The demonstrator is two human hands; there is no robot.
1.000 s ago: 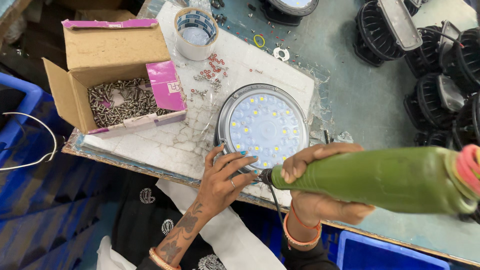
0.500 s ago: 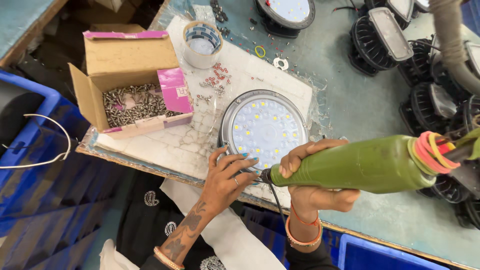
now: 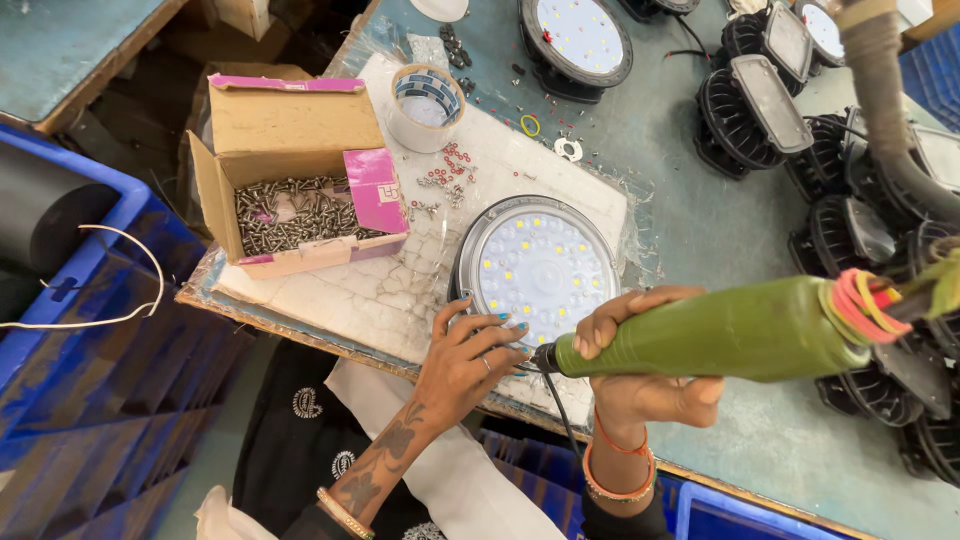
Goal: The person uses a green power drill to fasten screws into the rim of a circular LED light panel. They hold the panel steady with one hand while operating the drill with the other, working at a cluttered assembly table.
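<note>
While the right hand [image 3: 640,350] grips the green screwdriver [image 3: 700,335], its tip points left at the round lamp's [image 3: 540,268] near edge.
Left hand [image 3: 470,355] fingers spread open on that rim, lower middle of the frame, right beside the tip.

A worn teal workbench [image 3: 700,230] fills the right and centre of the frame. Blue plastic crates [image 3: 90,400] stand on the floor at lower left. Another teal tabletop [image 3: 60,40] shows at upper left. Light is even.

cardboard box of screws [image 3: 296,212], tape roll [image 3: 425,106], blue crates [image 3: 90,350]
</note>
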